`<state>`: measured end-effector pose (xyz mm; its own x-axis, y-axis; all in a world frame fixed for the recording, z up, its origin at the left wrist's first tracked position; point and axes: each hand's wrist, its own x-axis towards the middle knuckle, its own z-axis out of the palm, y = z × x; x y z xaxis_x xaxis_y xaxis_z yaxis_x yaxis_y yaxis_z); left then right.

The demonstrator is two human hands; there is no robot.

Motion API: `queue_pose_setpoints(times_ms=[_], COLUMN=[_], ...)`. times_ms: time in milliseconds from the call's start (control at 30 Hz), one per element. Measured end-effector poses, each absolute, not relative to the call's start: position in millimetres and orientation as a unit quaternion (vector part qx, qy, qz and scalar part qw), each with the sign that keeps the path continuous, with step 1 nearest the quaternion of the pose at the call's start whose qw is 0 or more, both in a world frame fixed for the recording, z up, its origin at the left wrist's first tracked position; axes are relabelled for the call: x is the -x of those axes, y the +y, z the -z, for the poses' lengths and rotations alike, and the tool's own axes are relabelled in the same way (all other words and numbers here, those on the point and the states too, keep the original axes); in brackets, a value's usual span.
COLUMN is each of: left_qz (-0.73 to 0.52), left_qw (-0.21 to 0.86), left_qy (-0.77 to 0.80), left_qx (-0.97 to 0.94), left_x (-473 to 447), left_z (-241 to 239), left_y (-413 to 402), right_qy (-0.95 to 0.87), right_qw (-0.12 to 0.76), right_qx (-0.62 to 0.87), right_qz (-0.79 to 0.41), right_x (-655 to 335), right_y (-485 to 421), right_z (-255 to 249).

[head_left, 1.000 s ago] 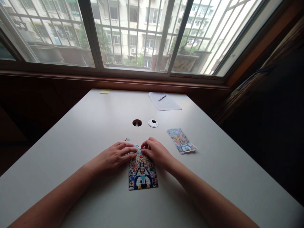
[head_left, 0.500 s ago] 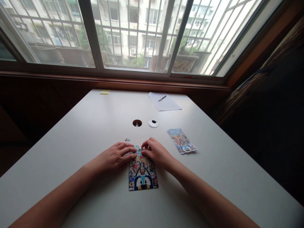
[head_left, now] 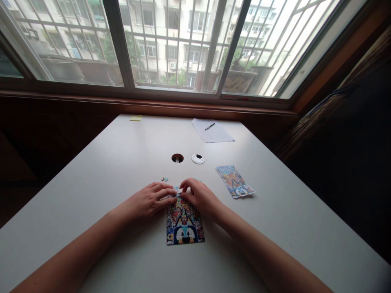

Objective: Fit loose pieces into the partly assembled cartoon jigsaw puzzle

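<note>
A small colourful jigsaw puzzle (head_left: 185,224) with a blue cartoon dog face lies flat on the white table (head_left: 106,162) in front of me. My left hand (head_left: 149,200) rests palm down at its upper left corner, fingers stretched flat onto the top edge. My right hand (head_left: 198,194) sits at the upper right corner, fingers curled and pressing on the puzzle's top edge. The fingertips of both hands nearly meet. A loose puzzle piece (head_left: 165,179) lies just beyond my left hand.
A printed picture card (head_left: 234,180) of the same design lies to the right. Farther back are a cable hole (head_left: 177,158), its white cap (head_left: 198,158), a sheet of paper (head_left: 213,131) with a pen (head_left: 209,126), and a yellow sticky note (head_left: 135,118). Dark drop-offs flank the table.
My right hand's fingers have crept slightly left along the puzzle's top edge toward my left hand. The puzzle and my left hand have barely moved.
</note>
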<state>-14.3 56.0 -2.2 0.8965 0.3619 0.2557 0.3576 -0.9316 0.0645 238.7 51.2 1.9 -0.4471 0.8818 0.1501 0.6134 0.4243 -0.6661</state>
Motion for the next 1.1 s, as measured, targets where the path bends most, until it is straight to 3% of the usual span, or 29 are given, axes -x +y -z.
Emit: queue_pose_setpoints(times_ms=[400, 667, 1100], left_qz=[-0.158, -0.133, -0.156], left_qw=[0.028, 0.021, 0.02], left_qy=[0.188, 0.197, 0.19], left_qx=[-0.969, -0.971, -0.969], left_x=[13.8, 14.3, 13.8], left_z=[2.2, 3.0, 3.6], left_y=[54.8, 54.4, 55.4], right_qy=[-0.779, -0.678, -0.7], right_qw=[0.323, 0.323, 0.309], right_qx=[0.461, 0.526, 0.553], right_qz=[-0.275, -0.397, -0.33], right_x=[-247.2, -245.4, -239.2], right_y=[59.8, 58.4, 51.4], right_z=[-3.3, -7.1, -7.1])
